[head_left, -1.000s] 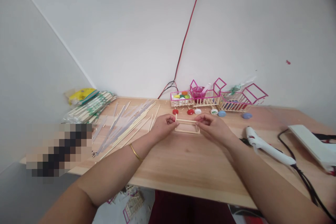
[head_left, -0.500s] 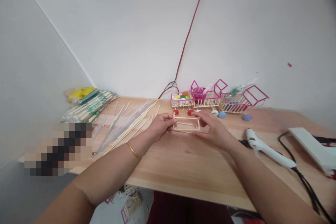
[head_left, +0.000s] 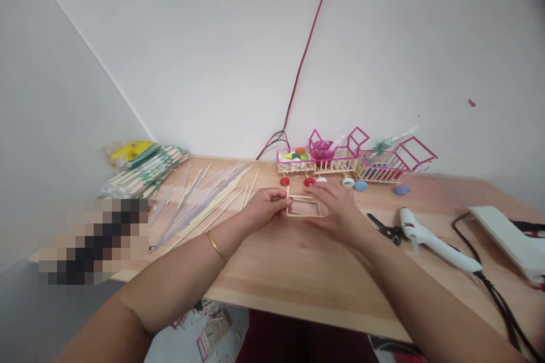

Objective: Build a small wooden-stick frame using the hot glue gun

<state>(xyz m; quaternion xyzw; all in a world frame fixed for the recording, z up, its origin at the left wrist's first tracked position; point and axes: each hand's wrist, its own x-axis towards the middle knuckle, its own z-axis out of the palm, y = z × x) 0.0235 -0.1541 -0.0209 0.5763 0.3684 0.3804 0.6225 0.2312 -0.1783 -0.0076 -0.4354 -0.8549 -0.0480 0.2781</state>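
Note:
A small rectangular frame of thin wooden sticks rests on the wooden table in the middle of the view. My left hand pinches the frame's left end, where a short stick stands upright. My right hand lies over the frame's right end with its fingers curled on it. A gold bangle sits on my left wrist.
Loose sticks lie spread at the left, with bundled stick packs behind them. Pink-edged stick carts and coloured bottle caps stand by the wall. Scissors, a white glue gun and its black cable lie at the right.
The frame was lifted and tilted half a second ago and now lies lower, near the table. My right hand has slid over its right end. The scissors have come into view.

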